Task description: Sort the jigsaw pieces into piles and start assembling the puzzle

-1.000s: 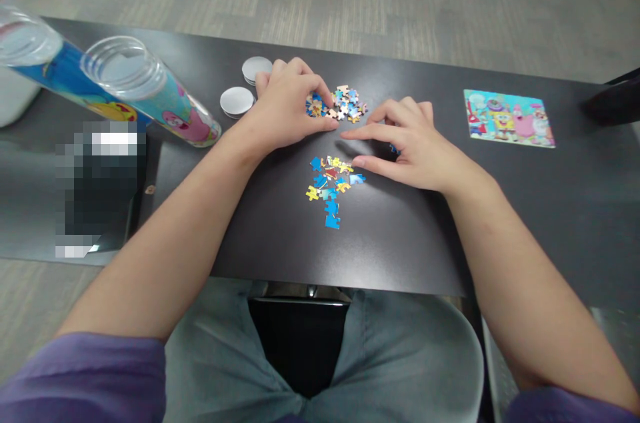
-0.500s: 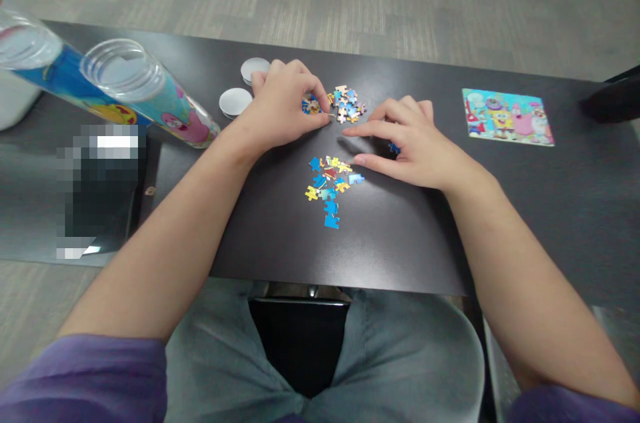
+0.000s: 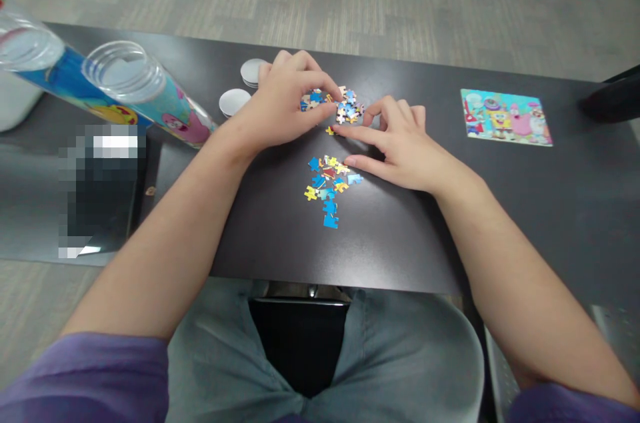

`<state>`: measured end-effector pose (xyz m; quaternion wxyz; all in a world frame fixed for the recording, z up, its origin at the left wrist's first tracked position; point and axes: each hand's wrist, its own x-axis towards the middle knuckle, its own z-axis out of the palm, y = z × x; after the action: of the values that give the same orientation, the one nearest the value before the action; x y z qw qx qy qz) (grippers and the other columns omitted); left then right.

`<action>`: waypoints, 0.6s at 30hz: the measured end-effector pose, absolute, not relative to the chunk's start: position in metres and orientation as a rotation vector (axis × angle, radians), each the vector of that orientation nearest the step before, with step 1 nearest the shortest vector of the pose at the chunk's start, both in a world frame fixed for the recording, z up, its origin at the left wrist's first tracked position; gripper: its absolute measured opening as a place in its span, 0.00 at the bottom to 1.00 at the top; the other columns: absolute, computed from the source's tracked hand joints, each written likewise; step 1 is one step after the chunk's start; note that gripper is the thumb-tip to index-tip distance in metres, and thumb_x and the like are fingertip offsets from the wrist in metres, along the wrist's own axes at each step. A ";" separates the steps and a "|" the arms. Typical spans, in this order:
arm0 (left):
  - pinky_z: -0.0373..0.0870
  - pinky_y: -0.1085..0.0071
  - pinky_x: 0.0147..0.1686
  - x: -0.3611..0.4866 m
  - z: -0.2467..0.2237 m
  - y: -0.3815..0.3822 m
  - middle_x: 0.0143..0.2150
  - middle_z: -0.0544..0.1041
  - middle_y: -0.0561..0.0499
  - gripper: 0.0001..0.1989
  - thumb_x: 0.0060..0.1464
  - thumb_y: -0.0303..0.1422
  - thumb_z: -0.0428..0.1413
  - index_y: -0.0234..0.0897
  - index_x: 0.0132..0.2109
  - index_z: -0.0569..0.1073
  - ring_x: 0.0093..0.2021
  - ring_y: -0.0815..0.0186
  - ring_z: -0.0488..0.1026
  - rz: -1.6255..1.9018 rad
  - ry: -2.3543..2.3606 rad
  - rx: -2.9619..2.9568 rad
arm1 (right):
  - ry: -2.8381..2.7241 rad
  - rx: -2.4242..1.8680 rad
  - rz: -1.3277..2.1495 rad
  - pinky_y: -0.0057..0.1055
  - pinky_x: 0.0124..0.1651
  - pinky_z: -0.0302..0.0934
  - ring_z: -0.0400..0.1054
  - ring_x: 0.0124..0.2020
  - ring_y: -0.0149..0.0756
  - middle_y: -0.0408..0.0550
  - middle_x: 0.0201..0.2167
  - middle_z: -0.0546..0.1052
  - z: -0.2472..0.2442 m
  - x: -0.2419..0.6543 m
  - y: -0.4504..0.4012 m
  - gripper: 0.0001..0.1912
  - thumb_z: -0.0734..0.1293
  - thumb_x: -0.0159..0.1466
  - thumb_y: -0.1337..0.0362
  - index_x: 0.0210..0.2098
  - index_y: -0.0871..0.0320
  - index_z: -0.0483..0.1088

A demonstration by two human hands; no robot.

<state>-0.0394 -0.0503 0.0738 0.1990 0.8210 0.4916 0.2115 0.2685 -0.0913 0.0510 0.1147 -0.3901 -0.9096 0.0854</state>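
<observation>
My left hand (image 3: 295,97) reaches over the back pile of jigsaw pieces (image 3: 349,105), thumb and forefinger apart at the pile's edge, with nothing visible between them. Part of that pile lies under its fingers. A single yellow jigsaw piece (image 3: 329,131) rests on the table just in front of the left thumb. At that piece is the forefinger tip of my right hand (image 3: 403,146), its thumb held apart and lower. Nearer to me lies a loose cluster of blue, yellow and red pieces (image 3: 327,174), with blue pieces (image 3: 331,221) trailing toward me. The right thumb tip is beside this cluster.
A colourful cartoon picture card (image 3: 507,118) lies on the dark table (image 3: 280,229) at right. Two clear-topped tubes (image 3: 150,93) with cartoon prints are at left, near white round lids (image 3: 235,102). A dark object (image 3: 613,103) stands at the far right edge.
My left thumb and forefinger have parted and moved slightly right toward the pile. The yellow piece now lies on the table below them. My right hand has shifted left, its forefinger reaching that piece.
</observation>
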 end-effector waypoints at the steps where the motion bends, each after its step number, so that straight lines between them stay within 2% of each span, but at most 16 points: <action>1: 0.68 0.28 0.78 -0.038 0.073 -0.050 0.70 0.87 0.45 0.18 0.76 0.56 0.65 0.66 0.63 0.94 0.78 0.32 0.73 0.579 1.393 2.301 | -2.666 -1.143 0.249 0.73 0.71 0.69 0.76 0.68 0.74 0.62 0.72 0.81 0.051 0.268 -0.091 0.29 0.71 0.89 0.37 0.84 0.32 0.84; 5: 0.68 0.28 0.78 -0.033 0.065 -0.051 0.71 0.87 0.46 0.21 0.75 0.59 0.66 0.69 0.66 0.94 0.80 0.31 0.70 0.522 1.408 2.321 | -2.688 -1.111 0.325 0.75 0.71 0.68 0.76 0.67 0.74 0.62 0.71 0.82 0.061 0.268 -0.093 0.24 0.71 0.90 0.39 0.76 0.32 0.91; 10: 0.66 0.28 0.80 -0.028 0.058 -0.052 0.71 0.86 0.45 0.19 0.75 0.57 0.69 0.65 0.65 0.95 0.79 0.32 0.71 0.523 1.387 2.334 | -2.716 -0.989 0.440 0.72 0.73 0.66 0.78 0.63 0.67 0.62 0.65 0.82 0.071 0.269 -0.093 0.18 0.76 0.89 0.45 0.65 0.40 0.97; 15: 0.68 0.30 0.77 -0.027 0.048 -0.051 0.67 0.87 0.44 0.09 0.72 0.47 0.74 0.59 0.55 0.96 0.74 0.33 0.75 0.626 1.362 2.377 | -2.634 -1.096 0.355 0.69 0.73 0.66 0.77 0.66 0.69 0.60 0.66 0.84 0.062 0.273 -0.089 0.21 0.76 0.88 0.43 0.73 0.38 0.91; 18: 0.72 0.34 0.72 -0.028 0.043 -0.050 0.64 0.87 0.44 0.06 0.70 0.43 0.77 0.57 0.52 0.96 0.72 0.34 0.77 0.701 1.343 2.386 | -2.592 -1.148 0.315 0.70 0.72 0.67 0.78 0.66 0.72 0.60 0.66 0.84 0.056 0.276 -0.086 0.22 0.75 0.89 0.43 0.75 0.38 0.89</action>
<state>-0.0282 -0.0497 0.0434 0.1571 0.8338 0.4692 0.2449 0.2758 -0.0858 0.0563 0.1443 -0.3982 -0.8993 0.1094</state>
